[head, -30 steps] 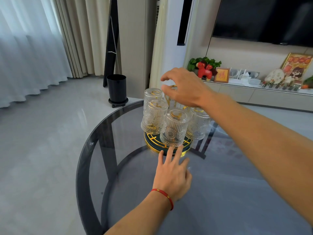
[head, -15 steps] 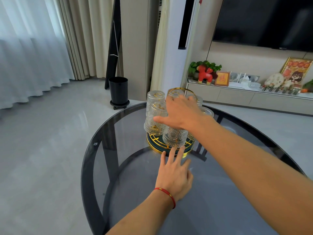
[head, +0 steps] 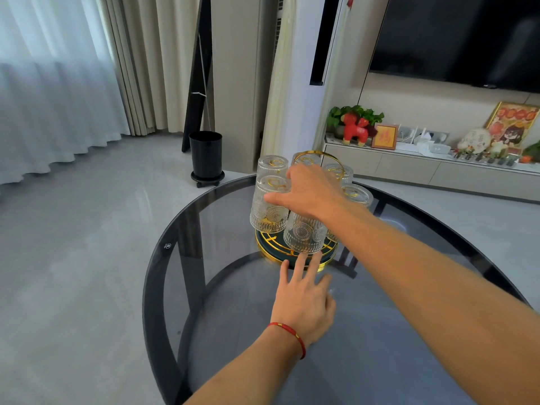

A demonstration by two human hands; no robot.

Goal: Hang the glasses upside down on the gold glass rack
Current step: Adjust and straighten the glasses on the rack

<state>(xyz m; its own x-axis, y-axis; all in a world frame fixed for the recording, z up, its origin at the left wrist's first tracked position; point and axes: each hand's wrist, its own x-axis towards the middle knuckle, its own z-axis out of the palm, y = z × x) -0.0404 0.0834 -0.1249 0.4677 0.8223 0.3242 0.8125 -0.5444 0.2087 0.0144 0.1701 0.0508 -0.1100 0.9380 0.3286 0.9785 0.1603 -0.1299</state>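
Observation:
The gold glass rack (head: 264,249) has a round green base and a gold ring handle, and stands on the round dark glass table (head: 222,282). Several embossed clear glasses hang upside down on it. My right hand (head: 309,192) rests over the top of the front glass (head: 304,236), fingers spread, thumb pointing left toward the front-left glass (head: 267,210). Whether it grips the front glass I cannot tell. My left hand (head: 304,299), with a red string bracelet, lies flat on the table, fingertips touching the rack's base rim.
A black bin (head: 206,154) stands on the floor beyond the table's far left edge. A low TV cabinet (head: 409,168) with ornaments runs along the back right wall. Curtains hang at the left.
My right hand has come down from above the rack's handle onto the front glass. The view has shifted slightly. My left hand stays flat at the base.

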